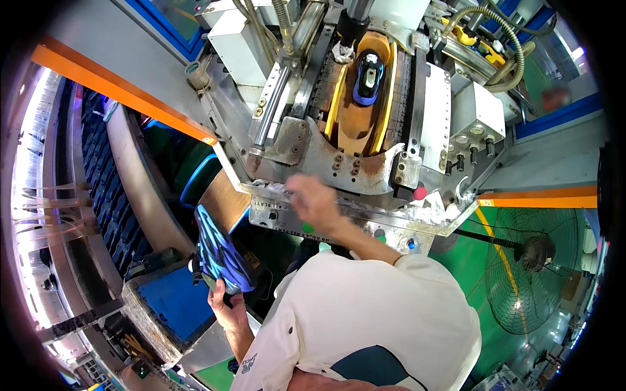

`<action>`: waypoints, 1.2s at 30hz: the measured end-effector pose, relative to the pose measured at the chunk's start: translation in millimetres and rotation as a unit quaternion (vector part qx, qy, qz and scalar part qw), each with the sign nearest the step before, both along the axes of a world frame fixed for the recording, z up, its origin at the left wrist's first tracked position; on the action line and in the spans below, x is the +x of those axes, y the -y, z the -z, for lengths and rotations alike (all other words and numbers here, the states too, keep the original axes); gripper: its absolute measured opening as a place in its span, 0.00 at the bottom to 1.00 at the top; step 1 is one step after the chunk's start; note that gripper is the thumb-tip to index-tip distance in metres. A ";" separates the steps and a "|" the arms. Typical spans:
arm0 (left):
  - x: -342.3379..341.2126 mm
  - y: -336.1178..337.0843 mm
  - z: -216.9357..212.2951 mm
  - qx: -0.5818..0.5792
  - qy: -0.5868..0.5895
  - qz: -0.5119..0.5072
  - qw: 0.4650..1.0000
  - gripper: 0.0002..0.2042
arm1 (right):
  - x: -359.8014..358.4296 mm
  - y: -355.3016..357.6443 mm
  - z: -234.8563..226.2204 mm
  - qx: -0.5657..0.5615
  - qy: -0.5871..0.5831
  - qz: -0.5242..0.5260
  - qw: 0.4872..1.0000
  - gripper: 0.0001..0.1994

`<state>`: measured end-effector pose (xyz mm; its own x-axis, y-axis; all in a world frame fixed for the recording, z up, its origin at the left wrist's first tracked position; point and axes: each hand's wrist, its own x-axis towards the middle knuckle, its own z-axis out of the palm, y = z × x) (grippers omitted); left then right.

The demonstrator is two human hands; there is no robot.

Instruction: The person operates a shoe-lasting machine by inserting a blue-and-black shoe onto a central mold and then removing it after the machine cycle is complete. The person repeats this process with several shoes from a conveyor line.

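Observation:
My left hand is closed on one end of a blue and black shoe, which it holds up to the left of my body, beside a blue-topped stand. My right hand is over the front ledge of the machine, under the metal clamp plate. Motion smears its fingers, so whether they grip anything cannot be made out. A second blue and black shoe sits inside the machine, between yellow-edged pads and below a dark vertical rod.
The blue-topped stand is at the left, near a curved conveyor and a rack of dark shoe-like shapes. Orange bars flank the machine. A caged fan stands at right. White scraps lie on the ledge.

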<state>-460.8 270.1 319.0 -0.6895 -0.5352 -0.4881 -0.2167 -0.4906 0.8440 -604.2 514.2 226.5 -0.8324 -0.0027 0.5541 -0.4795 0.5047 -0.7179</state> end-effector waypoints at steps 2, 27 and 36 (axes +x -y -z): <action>0.2 -4.7 -0.1 0.012 -0.001 0.004 1.000 0.25 | 22.3 35.6 52.0 0.012 0.059 -0.081 0.995 0.14; 3.5 -31.4 4.3 0.042 -0.023 -0.005 0.999 0.20 | -238.2 -206.7 -278.2 -0.088 -0.177 0.264 0.944 0.24; 69.6 -36.8 -18.3 0.073 -0.036 -0.060 0.995 0.18 | -212.9 -177.3 -227.4 -0.098 -0.170 0.178 0.964 0.21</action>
<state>-391.2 306.9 337.3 -0.6608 -0.5423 -0.5189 -0.0916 -0.6279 0.7729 -817.1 691.5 453.8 -0.5310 0.3816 0.7566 -0.5255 0.5522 -0.6473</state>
